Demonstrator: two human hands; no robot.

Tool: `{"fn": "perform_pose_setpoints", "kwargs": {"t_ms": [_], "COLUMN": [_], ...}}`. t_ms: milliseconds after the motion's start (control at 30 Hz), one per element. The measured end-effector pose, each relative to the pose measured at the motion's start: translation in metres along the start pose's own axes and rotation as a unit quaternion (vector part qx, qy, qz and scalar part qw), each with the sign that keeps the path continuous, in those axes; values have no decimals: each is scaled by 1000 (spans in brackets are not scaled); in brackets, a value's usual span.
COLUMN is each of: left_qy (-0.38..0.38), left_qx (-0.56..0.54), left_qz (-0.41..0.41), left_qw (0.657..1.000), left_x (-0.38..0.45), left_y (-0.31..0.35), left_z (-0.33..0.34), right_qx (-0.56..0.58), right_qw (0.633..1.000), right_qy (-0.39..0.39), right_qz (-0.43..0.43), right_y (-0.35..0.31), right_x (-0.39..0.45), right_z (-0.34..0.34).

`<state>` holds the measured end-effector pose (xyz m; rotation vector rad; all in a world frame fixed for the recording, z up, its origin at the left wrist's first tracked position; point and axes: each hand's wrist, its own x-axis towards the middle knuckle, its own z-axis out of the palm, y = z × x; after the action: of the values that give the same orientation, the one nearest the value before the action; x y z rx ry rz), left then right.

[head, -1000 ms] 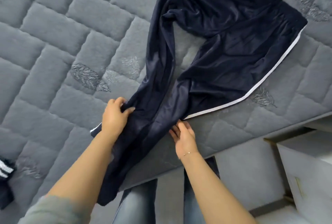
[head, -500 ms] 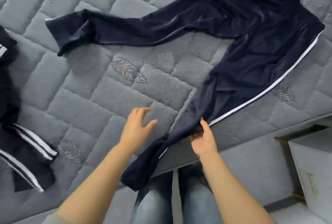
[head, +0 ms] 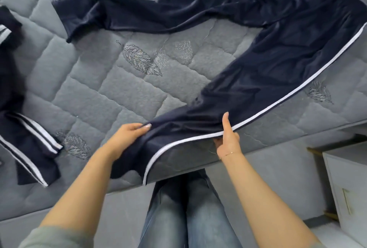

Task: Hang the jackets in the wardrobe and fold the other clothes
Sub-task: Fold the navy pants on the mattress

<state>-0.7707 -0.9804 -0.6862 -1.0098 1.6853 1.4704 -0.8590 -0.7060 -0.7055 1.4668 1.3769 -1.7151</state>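
Observation:
Dark navy track trousers (head: pixel 268 53) with a white side stripe lie spread on the grey quilted mattress (head: pixel 103 92). One leg stretches left across the bed; the other runs down toward me and hangs over the near edge. My left hand (head: pixel 127 136) grips the inner edge of this near leg. My right hand (head: pixel 227 138) pinches the striped outer edge, thumb on top and fingers under the cloth. A second dark garment (head: pixel 25 138) with white stripes lies at the left edge of the bed.
The mattress side (head: pixel 278 170) drops away just in front of my legs in blue jeans (head: pixel 186 214). A white bedside cabinet (head: pixel 345 188) with gold legs stands at the right, close to the bed.
One trouser leg has been flung out to the left across the bed. My left hand, empty half a second ago, now grips the near leg; my right hand has shifted to the striped edge.

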Motion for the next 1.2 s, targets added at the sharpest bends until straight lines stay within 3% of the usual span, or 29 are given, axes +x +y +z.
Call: {"fn": "perform_pose_setpoints", "kwargs": {"t_ms": [33, 100, 167, 333, 433, 533, 700, 833, 967, 1200], "left_qy": [67, 196, 227, 186, 127, 76, -16, -73, 54, 209], "left_qx": [77, 259, 289, 296, 180, 100, 101, 164, 324, 165], "left_qz": [-24, -79, -84, -87, -54, 18, 113, 92, 41, 19], "left_qw": [995, 942, 926, 933, 974, 992, 988, 979, 944, 964], "left_x": [4, 6, 0, -18, -24, -34, -63, -77, -53, -26], "left_y": [-3, -12, -21, -56, -66, -52, -8, -20, -87, -149], "left_z": [-14, -31, -28, -8, -11, -29, -69, -113, -140, -155], "right_qx": [0, 5, 5, -5, -22, -64, -84, -50, -89, -72], "right_qw": [1000, 1000, 1000, 997, 992, 985, 977, 979, 990, 996], "right_qy": [-3, -11, -23, -82, -124, -157, -198, -196, -107, -44], "right_qz": [-3, -11, -6, -6, 20, 40, 13, -26, 29, 16], "right_y": [3, 11, 21, 39, 59, 83, 120, 159, 218, 249], "right_x": [-1, 0, 3, 2, -6, -23, -68, -100, -108, -105], "right_z": [-1, -6, -11, -16, -12, 0, 20, 30, 46, 72]}}
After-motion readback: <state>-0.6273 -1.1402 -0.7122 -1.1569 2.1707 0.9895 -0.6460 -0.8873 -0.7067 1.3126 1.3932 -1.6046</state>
